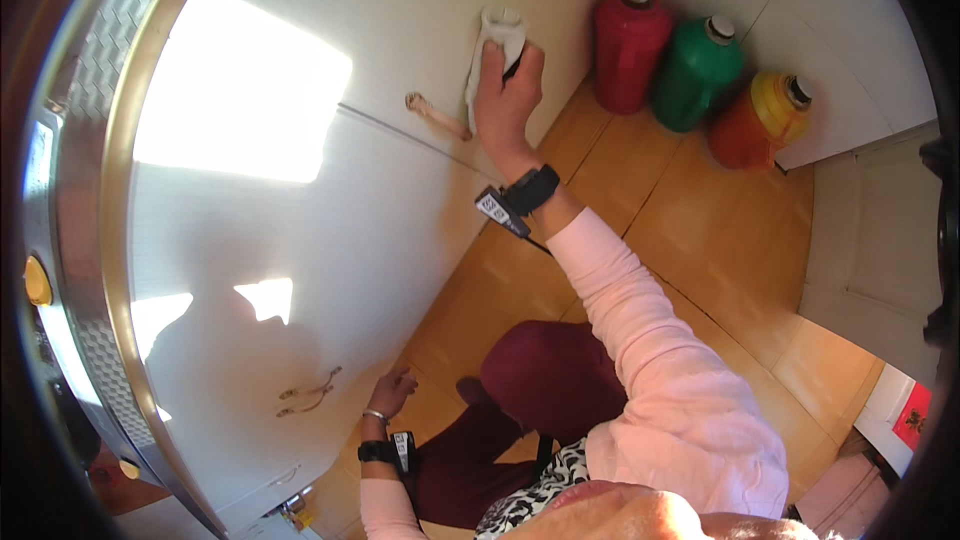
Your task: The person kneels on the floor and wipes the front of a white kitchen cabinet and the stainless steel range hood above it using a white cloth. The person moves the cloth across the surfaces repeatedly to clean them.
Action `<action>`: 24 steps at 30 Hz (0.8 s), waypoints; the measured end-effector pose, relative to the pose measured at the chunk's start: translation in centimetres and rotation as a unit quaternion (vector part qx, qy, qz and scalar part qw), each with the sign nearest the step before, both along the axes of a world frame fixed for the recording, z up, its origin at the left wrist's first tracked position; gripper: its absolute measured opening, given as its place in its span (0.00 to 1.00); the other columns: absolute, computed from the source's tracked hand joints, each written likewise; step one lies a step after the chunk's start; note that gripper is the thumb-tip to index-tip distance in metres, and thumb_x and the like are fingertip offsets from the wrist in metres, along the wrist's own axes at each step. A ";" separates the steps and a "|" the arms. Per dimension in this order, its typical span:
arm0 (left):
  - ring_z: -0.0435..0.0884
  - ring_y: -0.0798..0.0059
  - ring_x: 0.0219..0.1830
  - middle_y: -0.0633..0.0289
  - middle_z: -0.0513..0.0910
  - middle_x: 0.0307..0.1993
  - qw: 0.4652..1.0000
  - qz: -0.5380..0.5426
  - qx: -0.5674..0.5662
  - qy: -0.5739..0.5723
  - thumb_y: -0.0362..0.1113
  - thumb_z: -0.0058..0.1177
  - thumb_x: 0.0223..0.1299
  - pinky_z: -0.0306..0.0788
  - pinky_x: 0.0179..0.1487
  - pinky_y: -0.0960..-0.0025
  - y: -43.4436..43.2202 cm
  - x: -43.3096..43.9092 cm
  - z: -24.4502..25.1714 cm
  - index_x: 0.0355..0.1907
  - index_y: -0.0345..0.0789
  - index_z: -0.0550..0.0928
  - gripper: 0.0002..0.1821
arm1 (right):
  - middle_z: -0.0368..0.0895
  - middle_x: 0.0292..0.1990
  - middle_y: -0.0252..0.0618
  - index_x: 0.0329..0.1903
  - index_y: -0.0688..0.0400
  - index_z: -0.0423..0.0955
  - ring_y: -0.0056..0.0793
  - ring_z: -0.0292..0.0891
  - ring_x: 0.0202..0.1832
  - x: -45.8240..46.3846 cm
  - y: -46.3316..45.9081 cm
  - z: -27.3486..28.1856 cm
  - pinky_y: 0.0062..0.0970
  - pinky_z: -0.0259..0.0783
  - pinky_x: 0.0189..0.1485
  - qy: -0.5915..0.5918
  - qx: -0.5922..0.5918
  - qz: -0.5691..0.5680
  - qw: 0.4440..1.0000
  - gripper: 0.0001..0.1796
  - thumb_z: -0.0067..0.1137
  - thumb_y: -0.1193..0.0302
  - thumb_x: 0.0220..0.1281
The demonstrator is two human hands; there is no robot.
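My right hand (pixel 508 101) grips a folded white cloth (pixel 504 21) and presses it against the front of a white cabinet (pixel 390 30). Just left of the cloth is a door handle (pixel 438 117), beside the seam between two doors. Lower in view, my left hand (pixel 393 391) hangs near the lower cabinet front with its fingers loosely bent and apart, and nothing shows in it. A pair of curved handles (pixel 309 391) is on the cabinet to its left. Bright sunlight patches fall across the doors.
Red (pixel 632 49), green (pixel 697 75) and orange-yellow (pixel 757 120) vacuum flasks stand on the tiled floor (pixel 600 172) against the wall. A metal-trimmed counter edge (pixel 116 127) with yellow knobs (pixel 37 281) runs along the left. A pale panel (pixel 870 240) stands at right.
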State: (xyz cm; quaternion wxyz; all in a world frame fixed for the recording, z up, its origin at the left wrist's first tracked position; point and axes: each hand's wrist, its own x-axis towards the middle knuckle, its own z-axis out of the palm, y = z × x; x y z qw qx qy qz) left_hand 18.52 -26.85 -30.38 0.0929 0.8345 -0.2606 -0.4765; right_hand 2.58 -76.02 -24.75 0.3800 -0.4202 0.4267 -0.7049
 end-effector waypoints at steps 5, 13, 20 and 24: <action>0.85 0.72 0.37 0.53 0.86 0.37 1.000 0.016 -0.011 0.000 0.44 0.52 0.69 0.77 0.44 0.69 0.1 0.1 -0.4 0.60 0.23 0.74 0.26 | 0.76 0.45 0.50 0.53 0.62 0.71 0.51 0.73 0.46 -1.3 -11.3 2.6 0.38 0.68 0.53 0.129 -0.158 -0.287 0.936 0.14 0.53 0.71 0.68; 0.85 0.71 0.38 0.52 0.86 0.37 1.000 0.006 0.001 0.009 0.43 0.52 0.69 0.78 0.44 0.69 0.0 0.2 -0.1 0.59 0.25 0.75 0.25 | 0.81 0.51 0.56 0.59 0.65 0.72 0.49 0.77 0.53 -0.4 -8.4 -18.0 0.35 0.69 0.57 -0.048 0.293 -0.082 0.951 0.18 0.46 0.69 0.73; 0.86 0.70 0.38 0.53 0.87 0.38 1.000 -0.024 -0.009 -0.017 0.39 0.48 0.70 0.78 0.47 0.69 -1.7 -0.6 0.9 0.62 0.22 0.73 0.25 | 0.80 0.45 0.40 0.53 0.65 0.75 0.28 0.73 0.46 2.0 -4.6 -15.8 0.29 0.69 0.49 -0.163 0.242 -0.059 0.955 0.15 0.43 0.72 0.73; 0.84 0.71 0.39 0.53 0.86 0.39 1.000 0.008 0.023 0.015 0.45 0.52 0.69 0.77 0.45 0.69 -1.8 0.0 -0.1 0.64 0.24 0.72 0.30 | 0.77 0.35 0.36 0.48 0.67 0.74 0.26 0.69 0.38 -1.9 -14.5 -3.1 0.28 0.67 0.43 -0.070 -0.136 -0.119 0.981 0.11 0.45 0.74 0.72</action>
